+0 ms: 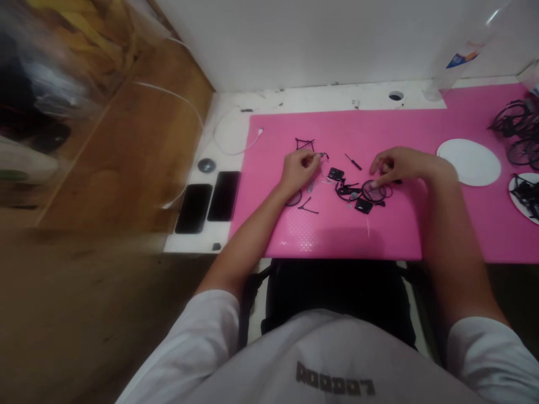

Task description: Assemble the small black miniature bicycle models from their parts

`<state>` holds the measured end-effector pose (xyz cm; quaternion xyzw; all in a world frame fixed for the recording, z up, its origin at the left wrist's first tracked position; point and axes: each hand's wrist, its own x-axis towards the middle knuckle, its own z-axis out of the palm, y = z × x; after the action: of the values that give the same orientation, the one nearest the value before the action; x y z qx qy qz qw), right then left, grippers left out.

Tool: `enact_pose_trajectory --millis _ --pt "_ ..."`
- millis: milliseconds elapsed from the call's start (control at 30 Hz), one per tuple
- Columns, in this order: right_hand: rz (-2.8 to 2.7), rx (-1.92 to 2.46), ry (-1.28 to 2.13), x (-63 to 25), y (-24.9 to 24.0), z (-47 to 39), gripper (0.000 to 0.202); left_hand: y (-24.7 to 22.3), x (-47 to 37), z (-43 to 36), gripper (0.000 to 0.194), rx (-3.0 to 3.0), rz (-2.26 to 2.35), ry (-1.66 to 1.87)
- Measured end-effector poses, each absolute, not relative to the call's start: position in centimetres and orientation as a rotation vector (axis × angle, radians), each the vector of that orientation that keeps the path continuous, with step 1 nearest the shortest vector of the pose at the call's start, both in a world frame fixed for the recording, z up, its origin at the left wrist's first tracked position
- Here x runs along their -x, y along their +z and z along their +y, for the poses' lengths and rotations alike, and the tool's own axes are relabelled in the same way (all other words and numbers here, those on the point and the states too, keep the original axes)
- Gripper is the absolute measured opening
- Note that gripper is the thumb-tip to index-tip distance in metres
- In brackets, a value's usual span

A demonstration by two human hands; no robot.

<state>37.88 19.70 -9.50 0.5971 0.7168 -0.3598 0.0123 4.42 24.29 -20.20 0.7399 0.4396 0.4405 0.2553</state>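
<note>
1. Your left hand (300,167) sits at the centre of the frame on the pink mat (379,235) that covers the white surface (227,112). Its fingers are curled shut, pinching a small dark part (323,155) at the fingertips.
2. Your right hand (398,165) lies right of centre, fingers bent downward, with a fingertip pressing on a round dark-rimmed lens (374,191); nothing is clasped in this grip.
3. Between your hands lie small black pieces and a thin screwdriver (353,162), just above them.
4. A white disc (469,161) lies to the right, near your right wrist.
5. A heap of black frames (516,132) fills the right edge.
6. Two dark phones (208,202) rest side by side left of the mat.
</note>
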Motion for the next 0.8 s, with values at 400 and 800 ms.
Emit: enact_pose_trajectory --millis 400,800 --pt "2.145 -1.663 -1.399 -37.0 -9.1 19.2 0.063 -19.9 -4.5 24.1 0.040 -1.996 1.207 1.231" --pt "2.100 -1.648 -1.509 -39.6 -10.9 20.3 0.081 -19.9 -4.4 24.1 0.039 -1.964 1.154 1.290"
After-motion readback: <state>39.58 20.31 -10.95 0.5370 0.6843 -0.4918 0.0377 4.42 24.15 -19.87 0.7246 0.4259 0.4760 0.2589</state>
